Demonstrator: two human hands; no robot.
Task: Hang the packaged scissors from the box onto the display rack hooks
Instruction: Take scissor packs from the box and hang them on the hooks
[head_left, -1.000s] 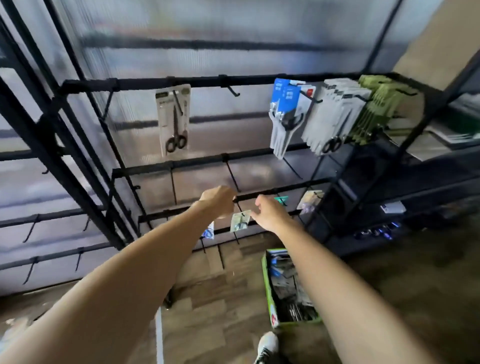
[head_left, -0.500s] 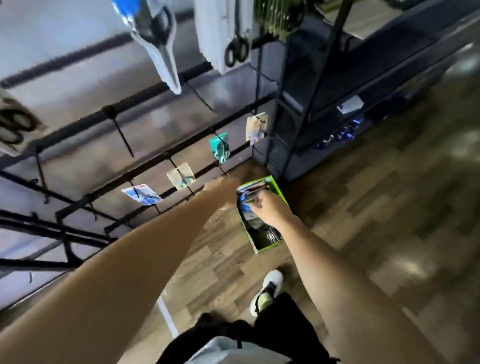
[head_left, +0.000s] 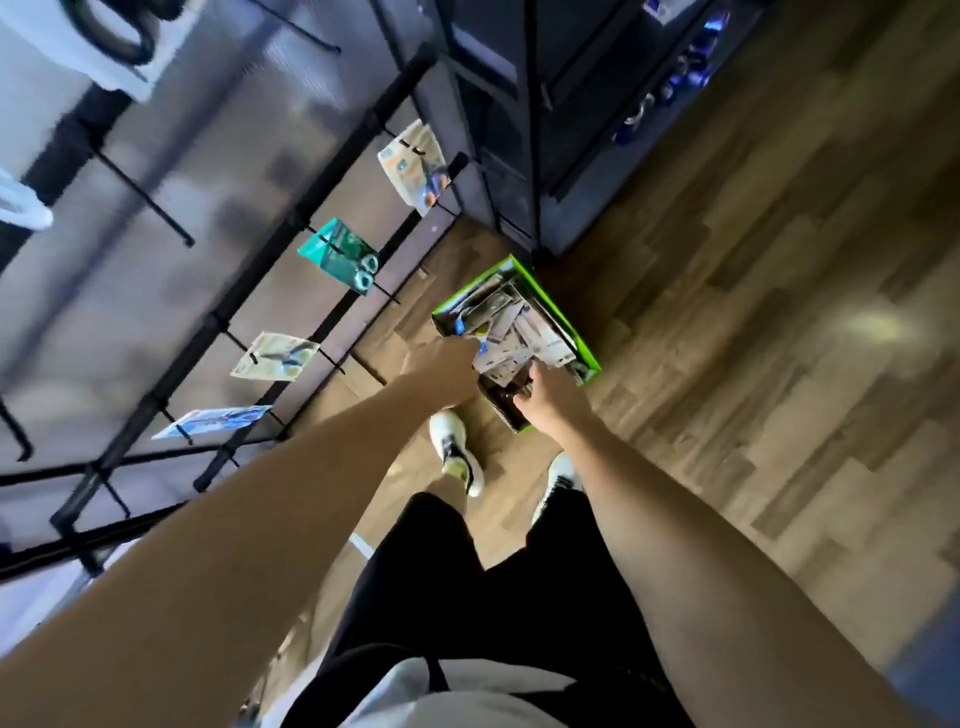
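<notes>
Fingers of both hands, grip unclear, reach among packaged scissors filling green box

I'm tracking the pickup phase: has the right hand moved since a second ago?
Yes. The right hand has come down from the rack's lower bar to the near end of the green box on the floor, beside the left hand.

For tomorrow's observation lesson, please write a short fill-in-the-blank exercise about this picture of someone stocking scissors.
1. The box holding the packets has bright ____ walls.
2. The box stands on the wooden ____.
3. Both the left hand and the right hand reach into the ____.
4. The person's shoes are mostly ____.

Missing words: green; floor; box; white
</notes>
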